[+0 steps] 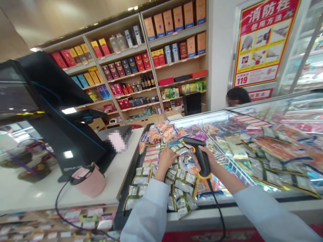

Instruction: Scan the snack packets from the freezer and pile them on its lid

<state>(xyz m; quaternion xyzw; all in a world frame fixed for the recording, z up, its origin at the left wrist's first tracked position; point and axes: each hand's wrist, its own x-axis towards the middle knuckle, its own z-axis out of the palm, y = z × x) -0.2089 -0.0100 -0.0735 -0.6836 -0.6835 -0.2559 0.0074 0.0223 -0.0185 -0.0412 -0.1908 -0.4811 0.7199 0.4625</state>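
Observation:
My right hand [210, 160] is wrapped around the handle of a black barcode scanner [202, 158] with yellow-orange trim. Its head points left, over the packets, and a black cable hangs from the handle. My left hand [166, 160] is at a snack packet [178, 148] just left of the scanner head, thumb and fingers at its edge; the fingertips show only partly. Around and below that hand lie several silver-and-green packets [185, 181] on the glass top of a freezer. Orange-toned packets [164, 131] are heaped beyond my hands.
To the left, a white counter [126, 168] carries a black checkout terminal [73, 134] and a pink cup-shaped holder [89, 181]. More packets [272, 161] cover the freezer's right side. Behind stand shelves of boxes [138, 64]. A person's head [238, 95] shows beyond the freezer.

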